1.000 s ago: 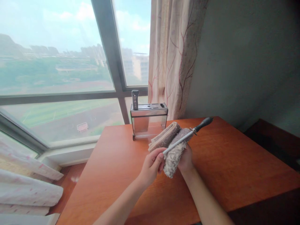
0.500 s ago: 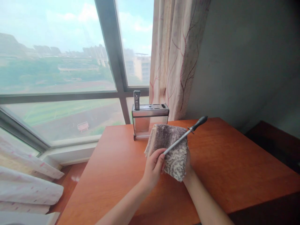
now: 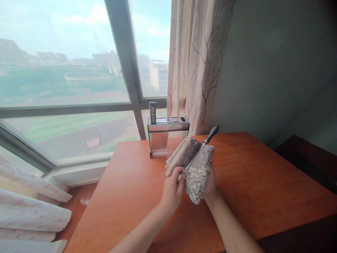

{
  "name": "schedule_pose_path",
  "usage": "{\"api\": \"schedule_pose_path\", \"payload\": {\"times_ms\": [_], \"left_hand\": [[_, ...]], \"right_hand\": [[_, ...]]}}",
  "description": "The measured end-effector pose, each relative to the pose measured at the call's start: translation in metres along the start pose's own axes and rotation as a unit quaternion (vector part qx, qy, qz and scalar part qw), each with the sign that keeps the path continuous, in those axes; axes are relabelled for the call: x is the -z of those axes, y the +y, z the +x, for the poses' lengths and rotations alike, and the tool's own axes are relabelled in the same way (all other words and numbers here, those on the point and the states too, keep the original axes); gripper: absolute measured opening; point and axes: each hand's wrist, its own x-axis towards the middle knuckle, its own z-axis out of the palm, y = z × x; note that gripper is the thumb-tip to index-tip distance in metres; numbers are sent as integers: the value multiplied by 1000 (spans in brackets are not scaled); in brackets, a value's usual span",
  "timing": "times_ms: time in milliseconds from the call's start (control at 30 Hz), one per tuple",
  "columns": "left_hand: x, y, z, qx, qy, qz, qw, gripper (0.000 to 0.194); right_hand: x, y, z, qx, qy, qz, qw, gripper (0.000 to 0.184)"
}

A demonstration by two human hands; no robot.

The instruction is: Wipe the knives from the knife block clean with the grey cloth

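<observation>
A grey-brown folded towel [image 3: 196, 165] is held up over the orange table [image 3: 252, 186]. My right hand [image 3: 210, 182] grips it from behind and below, mostly hidden by the cloth. A thin metal sharpening rod [image 3: 195, 158] with a black handle [image 3: 212, 134] lies in the towel's fold, handle pointing up and to the right. My left hand [image 3: 172, 189] pinches the rod's lower tip between thumb and fingers. Behind the towel stands a steel knife block [image 3: 167, 135] with one knife handle [image 3: 152, 111] sticking up at its left end.
The large window [image 3: 65, 80] lies to the left and a patterned curtain [image 3: 197, 63] hangs behind the knife block. A grey wall is on the right. Pale bedding [image 3: 28, 211] shows at the lower left, beside the table.
The towel has folded around the rod again after being spread flat. The rod now stands steeper, its handle nearer and more to the left. My left hand stays at the tip.
</observation>
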Motion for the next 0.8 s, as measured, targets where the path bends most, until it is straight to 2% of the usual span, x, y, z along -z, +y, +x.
{"api": "schedule_pose_path", "payload": {"times_ms": [133,267,433,600,700,800], "left_hand": [[9,4,1,-41,-32,155,987,21],[11,6,2,-45,-68,238,968,15],[12,6,5,-75,-97,236,964,9],[12,5,6,-112,-131,224,959,10],[7,4,3,-118,-144,231,955,20],[4,1,1,-100,-129,243,956,25]], "right_hand": [[7,7,-1,74,8,-17,997,49],[1,10,0,105,21,-69,992,43],[-7,8,7,126,99,-111,981,30],[1,-3,15,139,180,-65,972,29],[7,-10,17,120,159,-12,980,37],[11,-12,17,97,115,30,988,42]]}}
